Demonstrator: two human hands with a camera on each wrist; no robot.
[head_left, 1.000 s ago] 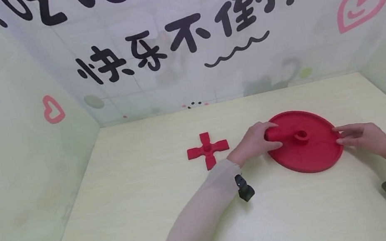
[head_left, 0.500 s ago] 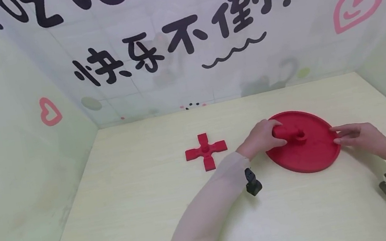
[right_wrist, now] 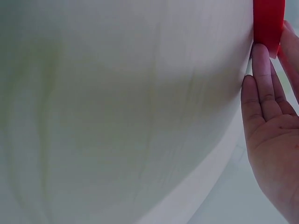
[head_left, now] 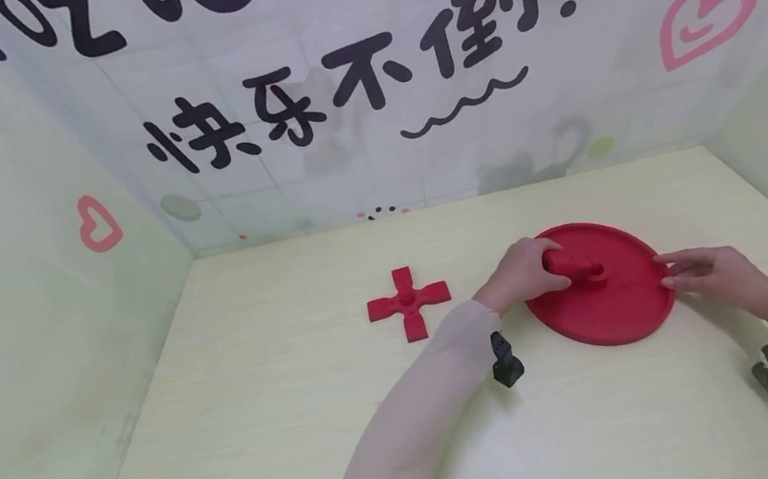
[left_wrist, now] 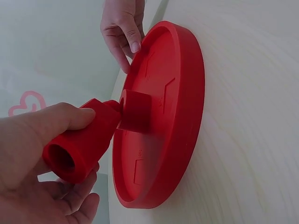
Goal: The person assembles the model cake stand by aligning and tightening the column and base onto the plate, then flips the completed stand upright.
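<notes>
The left hand is pinching a red tube between its thumb and fingers, the hollow wider end facing back out of the grip. The tube is hovering tilted over the red disc, its narrower tip meeting the mouth of the short round socket that is rising from the disc's middle; whether the tip is sitting inside the socket, I cannot tell. The right hand is touching the disc's right-hand rim, its fingers reaching out fairly straight rather than clenching. The disc itself is lying on the pale table, socket side up. To the left of the disc, beyond the left hand, a red four-armed cross is lying with a small knob at its centre. Nearer the person than the disc, two pale sleeves are stretching forward, each wrist wearing a dark camera mount. Behind the disc, a whitish backdrop is hanging, showing bold black lettering and a pink heart.
</notes>
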